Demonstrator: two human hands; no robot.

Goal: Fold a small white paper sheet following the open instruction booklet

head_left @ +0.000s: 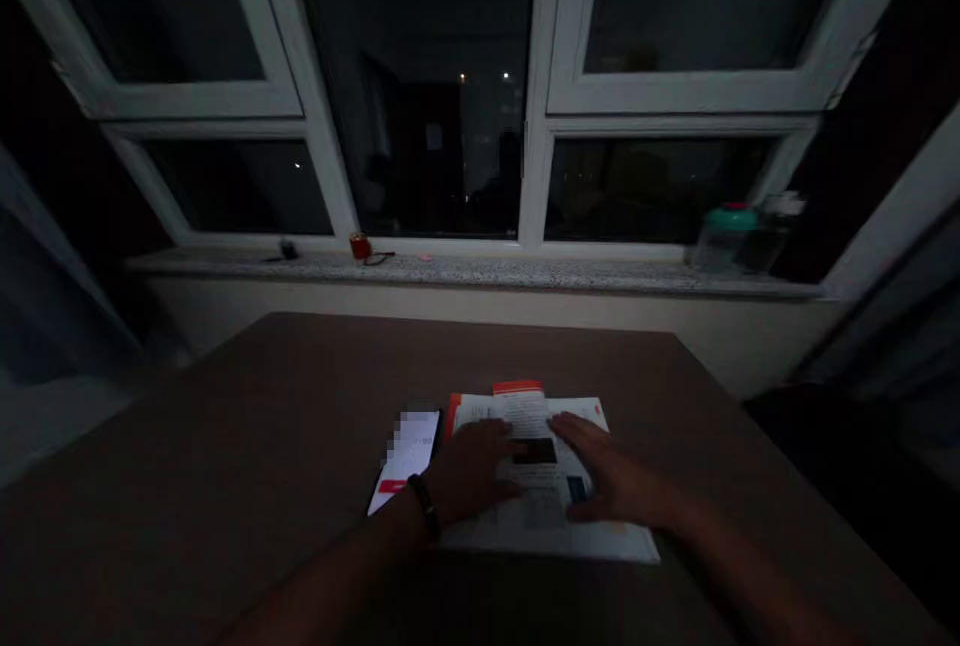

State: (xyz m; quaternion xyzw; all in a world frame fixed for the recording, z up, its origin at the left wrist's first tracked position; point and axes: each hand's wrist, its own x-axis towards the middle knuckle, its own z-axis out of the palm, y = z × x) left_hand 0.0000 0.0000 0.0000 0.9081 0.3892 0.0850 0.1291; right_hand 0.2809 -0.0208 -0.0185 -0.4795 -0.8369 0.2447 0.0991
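Note:
A white printed booklet [622, 539] with an orange left edge lies flat on the brown table. On top of it rests a narrower printed leaflet [525, 410] with an orange top band and a dark picture strip in its middle. My left hand [474, 471] is over the left side of these papers, fingers stretched out and pointing right; a dark band circles the wrist. Across from it, my right hand [604, 474] is spread on the right side of the papers. Neither hand grips anything. Just left of my left hand lies a phone [412, 451] with its screen lit.
The table [300, 426] runs up to a wall below a speckled windowsill [480, 271]. A red jar [360, 246] and small items stand on the sill's left part. A clear container with a teal lid [727, 226] stands at its right end. The room is dim.

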